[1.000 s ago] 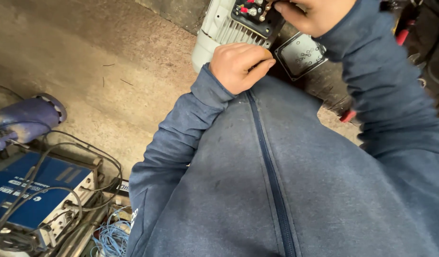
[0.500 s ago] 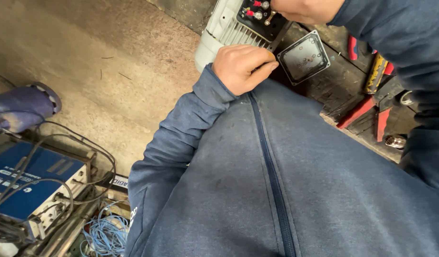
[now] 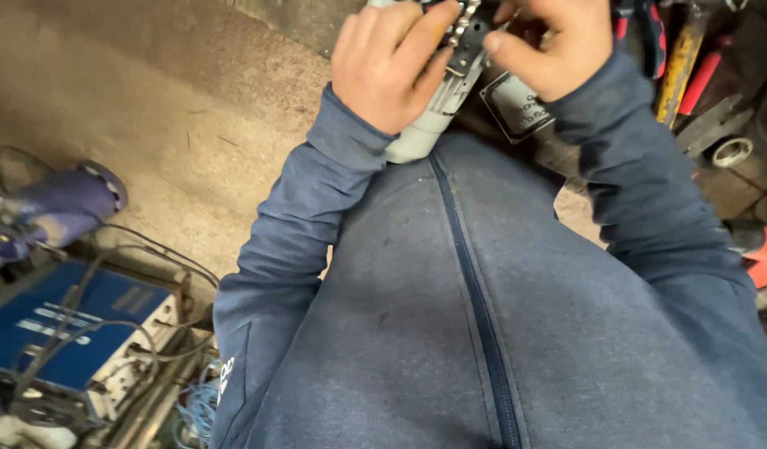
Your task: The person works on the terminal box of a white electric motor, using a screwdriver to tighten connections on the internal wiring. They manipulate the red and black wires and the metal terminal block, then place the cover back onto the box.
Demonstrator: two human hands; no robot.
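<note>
My left hand (image 3: 392,62) is wrapped around a pale grey ribbed motor body (image 3: 421,133), held close against my blue zipped jacket. My right hand (image 3: 558,41) sits at the motor's black terminal box (image 3: 468,33), fingertips pinching at its top among small metal parts. A black square cover plate with a label (image 3: 516,104) lies just under the right hand. The upper part of the motor is cut off by the top edge of the view.
Red and yellow-handled tools (image 3: 683,66) and a metal ring (image 3: 732,151) lie at the right. A blue machine box (image 3: 76,324) with cables and a blue-purple power tool (image 3: 59,208) sit at the lower left on the concrete floor (image 3: 175,91).
The motor has come nearer to my chest. My left hand went from resting beside it to gripping its body, and my right hand dropped down onto the terminal box.
</note>
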